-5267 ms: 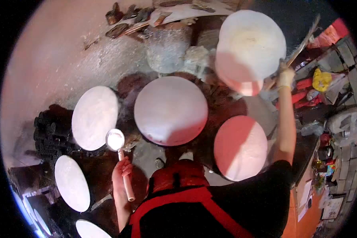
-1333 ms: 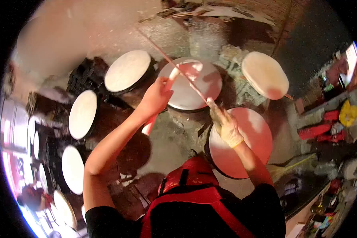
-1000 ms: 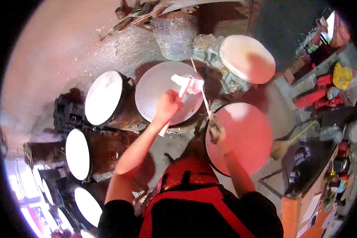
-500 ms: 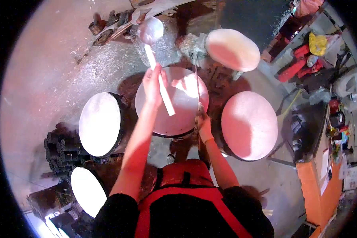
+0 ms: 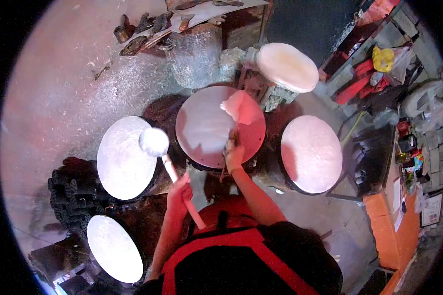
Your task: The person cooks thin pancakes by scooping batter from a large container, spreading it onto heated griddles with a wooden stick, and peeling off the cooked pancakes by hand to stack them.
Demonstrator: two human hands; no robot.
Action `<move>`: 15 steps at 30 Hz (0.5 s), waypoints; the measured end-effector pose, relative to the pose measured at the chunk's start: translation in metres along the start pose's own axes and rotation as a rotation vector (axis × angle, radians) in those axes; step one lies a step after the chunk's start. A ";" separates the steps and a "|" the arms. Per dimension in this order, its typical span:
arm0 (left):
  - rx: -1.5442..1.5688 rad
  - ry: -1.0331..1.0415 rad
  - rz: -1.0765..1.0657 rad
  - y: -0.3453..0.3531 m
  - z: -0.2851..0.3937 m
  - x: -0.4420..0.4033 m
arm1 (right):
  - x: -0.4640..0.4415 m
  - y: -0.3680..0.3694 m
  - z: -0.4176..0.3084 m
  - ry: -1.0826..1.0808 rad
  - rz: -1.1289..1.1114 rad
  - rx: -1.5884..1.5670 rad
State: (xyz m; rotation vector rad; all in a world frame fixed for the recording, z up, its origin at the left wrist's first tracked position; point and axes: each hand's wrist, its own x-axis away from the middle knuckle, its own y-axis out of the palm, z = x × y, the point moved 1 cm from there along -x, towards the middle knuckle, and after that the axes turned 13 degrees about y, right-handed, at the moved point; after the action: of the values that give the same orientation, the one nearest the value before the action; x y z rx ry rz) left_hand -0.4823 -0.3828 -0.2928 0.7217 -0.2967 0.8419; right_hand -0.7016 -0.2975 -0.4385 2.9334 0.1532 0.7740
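My left hand point(image 5: 180, 189) is closed around the pale handle of a ladle point(image 5: 154, 142). The ladle's round, bright head overlaps the right side of the left pale disc point(image 5: 123, 162); I cannot tell whether they touch. Over the near edge of the middle round griddle point(image 5: 202, 118), my right hand point(image 5: 235, 153) grips a thin stick point(image 5: 223, 173), whose far end I cannot make out. A pinkish patch point(image 5: 243, 108) shows on the griddle beyond that hand; whether it is batter or light is unclear.
Pale discs stand at right point(image 5: 312, 154), far right point(image 5: 287, 67) and lower left point(image 5: 115, 249). Black briquettes point(image 5: 69, 194) are stacked at left. A cylindrical container point(image 5: 194, 56) stands behind the griddle, and an orange panel point(image 5: 386, 231) at right.
My left hand has brought the ladle from beyond the middle griddle back and left, toward the left disc. My right hand has shifted slightly left, and the stick no longer stretches past the griddle's far edge.
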 end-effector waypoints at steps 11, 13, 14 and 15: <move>-0.152 0.135 0.151 -0.048 -0.016 0.011 | 0.020 -0.084 -0.038 -0.078 -0.359 0.132; -0.174 0.121 0.143 -0.050 -0.016 0.016 | 0.018 -0.103 -0.015 -0.166 -0.248 0.164; -0.166 0.156 0.152 -0.049 -0.018 0.019 | 0.017 -0.105 -0.007 -0.240 -0.206 0.192; -0.159 0.192 0.162 -0.046 -0.021 0.020 | 0.009 -0.102 -0.001 -0.212 -0.199 0.238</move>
State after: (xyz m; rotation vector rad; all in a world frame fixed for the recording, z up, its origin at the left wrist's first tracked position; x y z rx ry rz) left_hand -0.4345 -0.3780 -0.3190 0.4690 -0.2489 1.0219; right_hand -0.7014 -0.1950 -0.4459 3.1292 0.5441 0.4399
